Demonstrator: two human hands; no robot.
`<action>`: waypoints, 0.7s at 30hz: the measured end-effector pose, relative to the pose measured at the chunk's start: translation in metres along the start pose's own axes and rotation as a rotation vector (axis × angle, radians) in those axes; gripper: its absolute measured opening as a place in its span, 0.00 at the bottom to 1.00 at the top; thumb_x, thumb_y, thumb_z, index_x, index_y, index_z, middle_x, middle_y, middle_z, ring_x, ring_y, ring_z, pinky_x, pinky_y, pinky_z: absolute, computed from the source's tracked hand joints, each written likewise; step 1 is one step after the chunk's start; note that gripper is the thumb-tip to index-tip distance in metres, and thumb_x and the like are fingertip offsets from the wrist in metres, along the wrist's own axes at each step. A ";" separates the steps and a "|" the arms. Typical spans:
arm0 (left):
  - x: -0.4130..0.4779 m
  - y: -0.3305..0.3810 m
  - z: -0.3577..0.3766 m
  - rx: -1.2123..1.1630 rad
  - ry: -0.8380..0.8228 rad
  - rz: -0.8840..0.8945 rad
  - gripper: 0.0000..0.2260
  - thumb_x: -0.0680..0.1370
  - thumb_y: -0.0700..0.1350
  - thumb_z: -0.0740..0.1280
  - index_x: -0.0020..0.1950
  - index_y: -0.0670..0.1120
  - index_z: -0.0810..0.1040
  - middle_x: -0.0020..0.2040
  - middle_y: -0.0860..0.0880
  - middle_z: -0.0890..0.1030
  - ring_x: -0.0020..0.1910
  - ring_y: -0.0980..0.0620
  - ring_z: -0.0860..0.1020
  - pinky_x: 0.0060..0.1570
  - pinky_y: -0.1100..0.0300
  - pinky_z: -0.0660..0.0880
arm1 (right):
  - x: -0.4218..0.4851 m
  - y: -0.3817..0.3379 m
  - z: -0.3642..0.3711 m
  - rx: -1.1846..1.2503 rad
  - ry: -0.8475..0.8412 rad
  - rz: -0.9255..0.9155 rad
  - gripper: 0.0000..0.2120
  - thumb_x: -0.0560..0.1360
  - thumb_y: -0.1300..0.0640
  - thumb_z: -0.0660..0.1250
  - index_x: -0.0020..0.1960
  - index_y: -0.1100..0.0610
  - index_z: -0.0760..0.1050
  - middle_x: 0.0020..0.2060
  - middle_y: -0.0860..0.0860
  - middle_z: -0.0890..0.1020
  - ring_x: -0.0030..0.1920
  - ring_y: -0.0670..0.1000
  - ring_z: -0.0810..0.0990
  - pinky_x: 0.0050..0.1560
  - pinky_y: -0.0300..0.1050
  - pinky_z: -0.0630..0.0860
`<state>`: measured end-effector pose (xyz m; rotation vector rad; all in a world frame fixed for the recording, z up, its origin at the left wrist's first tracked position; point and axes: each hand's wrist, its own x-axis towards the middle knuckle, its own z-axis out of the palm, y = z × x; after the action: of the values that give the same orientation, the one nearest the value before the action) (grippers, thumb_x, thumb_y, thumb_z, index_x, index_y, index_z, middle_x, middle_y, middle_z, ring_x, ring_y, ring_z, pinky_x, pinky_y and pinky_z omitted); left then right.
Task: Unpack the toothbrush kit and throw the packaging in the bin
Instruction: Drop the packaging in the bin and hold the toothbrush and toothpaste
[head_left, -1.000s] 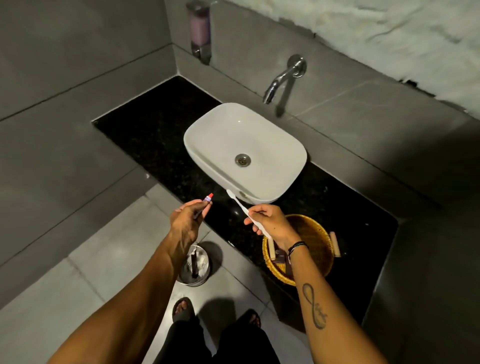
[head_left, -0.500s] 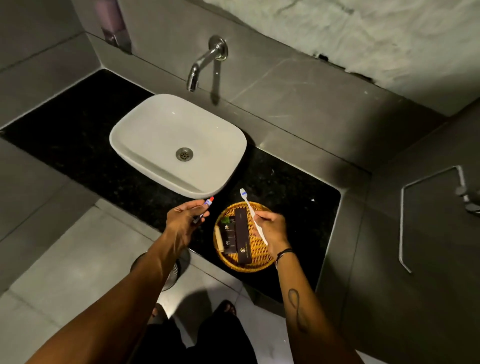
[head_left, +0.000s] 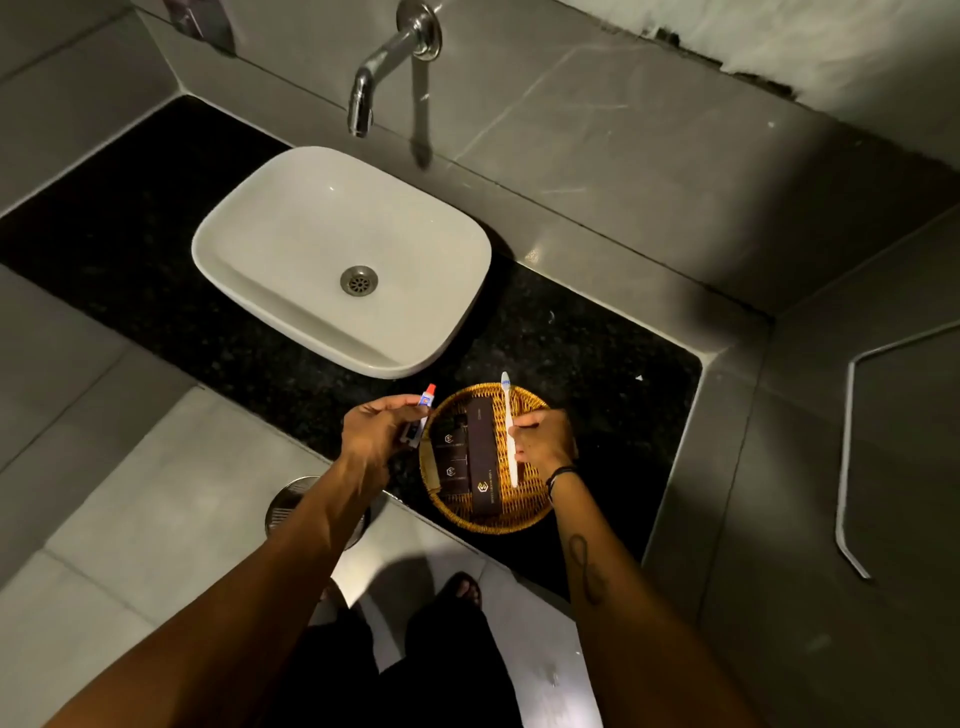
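Observation:
My left hand (head_left: 375, 434) pinches a small toothpaste tube (head_left: 423, 406) with a red cap, held just left of the wicker tray (head_left: 524, 514). A white toothbrush (head_left: 509, 431) is gripped in my right hand (head_left: 545, 439), bristles pointing away from me, over the tray's right half. Dark brown boxes (head_left: 482, 457) lie in the tray, one long and two small. The round metal bin (head_left: 291, 506) stands on the floor below the counter edge, mostly hidden by my left forearm.
A white basin (head_left: 291, 244) sits on the black counter (head_left: 587, 353) under a chrome wall tap (head_left: 387, 62). A metal rail (head_left: 852, 457) is fixed to the right wall. My feet (head_left: 462, 590) stand on the grey floor tiles below.
The view has swung right and closer to the tray. Both hands moved over toward the tray, the toothbrush now above it; the bin's inside is out of sight behind my arm.

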<state>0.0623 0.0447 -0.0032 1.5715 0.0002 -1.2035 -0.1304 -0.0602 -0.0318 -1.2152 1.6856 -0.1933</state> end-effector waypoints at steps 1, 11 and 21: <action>0.000 -0.001 -0.002 0.005 0.005 0.002 0.08 0.71 0.32 0.76 0.49 0.39 0.88 0.43 0.41 0.87 0.40 0.45 0.83 0.43 0.56 0.81 | 0.002 0.000 0.001 -0.014 0.000 0.004 0.10 0.78 0.65 0.74 0.58 0.64 0.85 0.53 0.62 0.88 0.49 0.62 0.89 0.50 0.57 0.87; 0.003 -0.016 -0.017 -0.005 0.016 -0.020 0.11 0.73 0.33 0.76 0.55 0.37 0.86 0.54 0.34 0.86 0.47 0.40 0.85 0.45 0.56 0.81 | 0.015 -0.001 0.012 0.020 -0.016 0.055 0.12 0.79 0.67 0.72 0.61 0.66 0.83 0.58 0.64 0.86 0.54 0.64 0.87 0.54 0.59 0.86; 0.005 -0.015 -0.016 0.044 0.021 -0.030 0.12 0.73 0.34 0.77 0.55 0.37 0.87 0.53 0.34 0.87 0.49 0.40 0.85 0.54 0.48 0.83 | 0.002 -0.006 0.007 -0.048 0.062 -0.026 0.09 0.81 0.61 0.70 0.58 0.64 0.84 0.57 0.60 0.87 0.54 0.60 0.86 0.54 0.51 0.84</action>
<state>0.0674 0.0598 -0.0193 1.6276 0.0108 -1.2176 -0.1214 -0.0616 -0.0330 -1.2783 1.7373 -0.2096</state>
